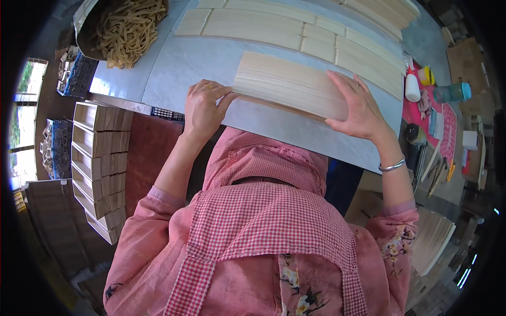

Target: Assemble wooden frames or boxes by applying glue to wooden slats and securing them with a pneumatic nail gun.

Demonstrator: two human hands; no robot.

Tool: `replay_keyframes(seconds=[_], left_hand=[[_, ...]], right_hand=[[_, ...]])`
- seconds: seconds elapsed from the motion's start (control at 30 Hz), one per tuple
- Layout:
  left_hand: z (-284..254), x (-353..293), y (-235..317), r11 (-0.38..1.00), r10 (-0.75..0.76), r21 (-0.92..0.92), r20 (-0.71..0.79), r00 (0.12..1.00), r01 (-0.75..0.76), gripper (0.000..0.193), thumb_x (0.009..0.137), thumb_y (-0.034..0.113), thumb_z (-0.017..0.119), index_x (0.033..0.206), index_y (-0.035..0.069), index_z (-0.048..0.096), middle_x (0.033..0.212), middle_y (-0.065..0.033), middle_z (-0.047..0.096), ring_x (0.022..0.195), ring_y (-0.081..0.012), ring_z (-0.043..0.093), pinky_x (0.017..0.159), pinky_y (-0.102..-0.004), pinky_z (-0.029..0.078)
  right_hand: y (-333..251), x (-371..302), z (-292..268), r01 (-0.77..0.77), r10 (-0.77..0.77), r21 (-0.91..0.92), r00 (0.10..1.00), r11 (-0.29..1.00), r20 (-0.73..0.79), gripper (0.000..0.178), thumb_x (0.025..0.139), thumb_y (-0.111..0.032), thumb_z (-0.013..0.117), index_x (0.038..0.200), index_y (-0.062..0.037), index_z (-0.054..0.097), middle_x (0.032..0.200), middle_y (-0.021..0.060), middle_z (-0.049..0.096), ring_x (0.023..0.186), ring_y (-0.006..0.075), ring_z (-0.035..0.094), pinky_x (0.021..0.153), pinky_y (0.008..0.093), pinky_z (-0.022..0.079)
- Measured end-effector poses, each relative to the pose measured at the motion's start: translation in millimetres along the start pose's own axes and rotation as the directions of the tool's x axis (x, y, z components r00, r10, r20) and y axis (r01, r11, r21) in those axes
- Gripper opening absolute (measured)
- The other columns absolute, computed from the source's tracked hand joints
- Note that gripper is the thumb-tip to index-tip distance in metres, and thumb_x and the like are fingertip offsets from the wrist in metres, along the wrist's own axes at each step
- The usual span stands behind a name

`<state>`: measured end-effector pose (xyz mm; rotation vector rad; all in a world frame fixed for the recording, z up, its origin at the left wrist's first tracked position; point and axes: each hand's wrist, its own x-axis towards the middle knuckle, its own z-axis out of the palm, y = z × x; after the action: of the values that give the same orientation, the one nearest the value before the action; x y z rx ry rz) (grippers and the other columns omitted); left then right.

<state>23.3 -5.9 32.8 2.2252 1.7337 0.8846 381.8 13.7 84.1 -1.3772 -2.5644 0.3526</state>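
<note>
A stack of thin pale wooden boards [290, 84] lies at the near edge of the grey-white table, its layered edges showing. At the stack's near left corner, my left hand [206, 105] pinches the boards between thumb and fingers. My right hand [358, 108] clasps the right end, thumb at the near edge and fingers over the far side. A darker brown edge [279, 109] shows under the stack. Beyond it, flat wooden panels [253, 27] lie edge to edge in rows.
A container of tan bands [129, 37] stands far left. Stacked open wooden boxes [100, 158] rise beside the table at left. On the right are a white bottle [412, 87], a teal container [452, 93] and a pink cloth [448, 126]. More boards [379, 16] lie far right.
</note>
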Motion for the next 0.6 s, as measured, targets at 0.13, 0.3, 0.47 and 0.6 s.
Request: replay_keyframes(seconds=[0.13,0.3,0.47,0.6], left_hand=[[-0.7,0.8,1.9,1.000,0.024,0.019,-0.008,1.000,-0.024,0.013,0.084,0.017,0.076,0.090,0.006,0.079,0.085,-0.0028,0.073,0.089,-0.0213,0.064,0.091,-0.0354,0.046],[-1.5,0.4,5.4,0.994,0.083,0.077,-0.039,0.996,-0.079,0.011,0.083,0.015,0.077,0.088,0.006,0.079,0.085,-0.0028,0.073,0.088,-0.0210,0.064,0.089,-0.0351,0.046],[0.5,-0.8,7.2,0.991,0.118,0.067,-0.061,0.991,-0.113,0.010,0.082,0.013,0.078,0.087,0.005,0.078,0.086,-0.0030,0.073,0.087,-0.0212,0.064,0.088,-0.0350,0.046],[-0.4,-1.9,6.0,0.991,0.122,0.057,-0.051,0.991,-0.119,0.009,0.082,0.012,0.078,0.087,0.004,0.078,0.087,-0.0032,0.073,0.087,-0.0215,0.064,0.087,-0.0350,0.046]], right_hand=[[3.6,0.0,4.2,0.022,-0.022,-0.011,1.000,1.000,-0.009,0.091,0.067,-0.022,0.080,0.149,-0.0071,0.043,0.147,0.0106,0.053,0.132,0.0259,0.052,0.123,0.0456,0.028],[4.4,1.4,5.0,0.035,-0.035,-0.029,0.999,0.999,0.007,0.091,0.069,-0.022,0.079,0.150,-0.0069,0.042,0.148,0.0106,0.052,0.133,0.0256,0.051,0.123,0.0441,0.028],[0.3,-1.0,0.6,0.023,-0.026,-0.072,0.999,0.997,-0.032,0.082,0.073,-0.022,0.078,0.147,-0.0081,0.045,0.144,0.0104,0.053,0.130,0.0252,0.052,0.120,0.0411,0.031],[5.3,-22.8,4.5,0.016,-0.068,-0.183,0.957,0.983,-0.281,0.061,0.078,-0.019,0.077,0.135,-0.0084,0.058,0.129,0.0102,0.063,0.114,0.0258,0.062,0.108,0.0376,0.045]])
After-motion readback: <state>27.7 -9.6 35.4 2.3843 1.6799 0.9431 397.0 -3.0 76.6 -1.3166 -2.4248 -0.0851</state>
